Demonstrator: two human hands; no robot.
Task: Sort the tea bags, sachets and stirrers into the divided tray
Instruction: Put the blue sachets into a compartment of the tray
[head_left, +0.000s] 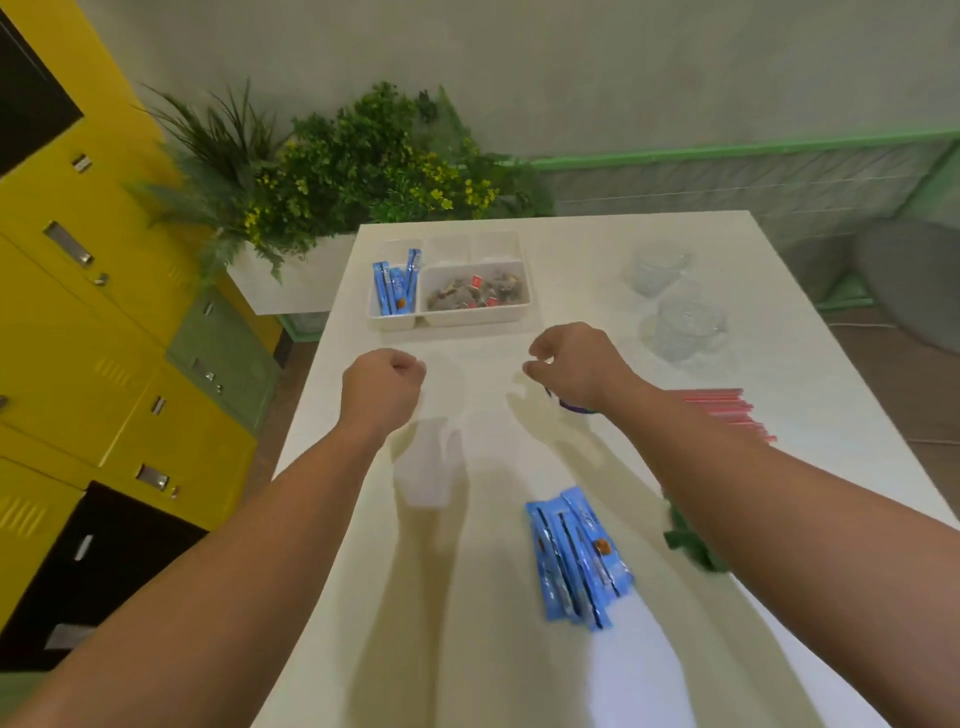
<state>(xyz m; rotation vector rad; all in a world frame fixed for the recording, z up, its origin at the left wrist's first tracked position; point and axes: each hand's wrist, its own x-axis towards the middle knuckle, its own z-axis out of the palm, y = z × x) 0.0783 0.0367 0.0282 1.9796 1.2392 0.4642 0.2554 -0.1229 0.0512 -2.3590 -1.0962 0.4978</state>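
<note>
Left hand (382, 387), right hand (566, 364) curled; glasses (688, 327) near tray (475, 318).

The left hand (384, 384) was a closed fist and the right hand (566, 364) had its fingers curled downward, both over the white bench (571, 234) near the divided tray (525, 310). The tray held blue sachets (395, 283) in its left compartment and tea bags (475, 293) in the large one. Loose sachets (576, 561) lay nearer the person, and red stirrers (722, 410) lay to the right.

Yellow lockers (78, 312) left, greenery (337, 166) behind white table (571, 270), two glasses (685, 325) far right
</note>
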